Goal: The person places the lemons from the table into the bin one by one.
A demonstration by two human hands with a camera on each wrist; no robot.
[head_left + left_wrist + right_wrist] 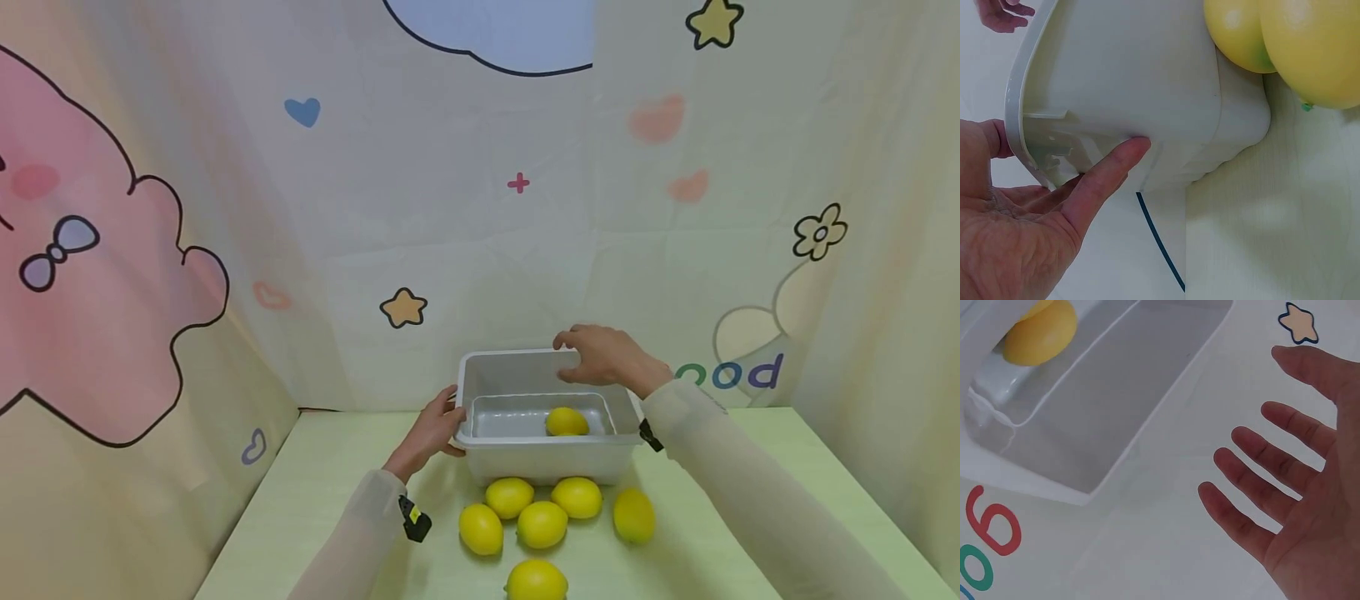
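Observation:
A whitish plastic bin (551, 460) stands on the table, with a lemon (567, 422) lying inside it. In the right wrist view, another yellow edge shows beside the lemon (1041, 334) in the bin. My left hand (431, 425) grips the bin's left end by the rim; in the left wrist view one finger (1110, 165) lies along the outer wall. Above the bin's back right part, my right hand (603, 358) hovers with its fingers spread and nothing in them. Several lemons (542, 524) lie on the table in front of the bin.
The pale green table (337, 492) meets a printed cloth backdrop (450, 233) just behind the bin. One lemon (633, 516) lies to the right of the group, another lemon (537, 581) nearest the front. Dark devices (414, 518) sit on both wrists.

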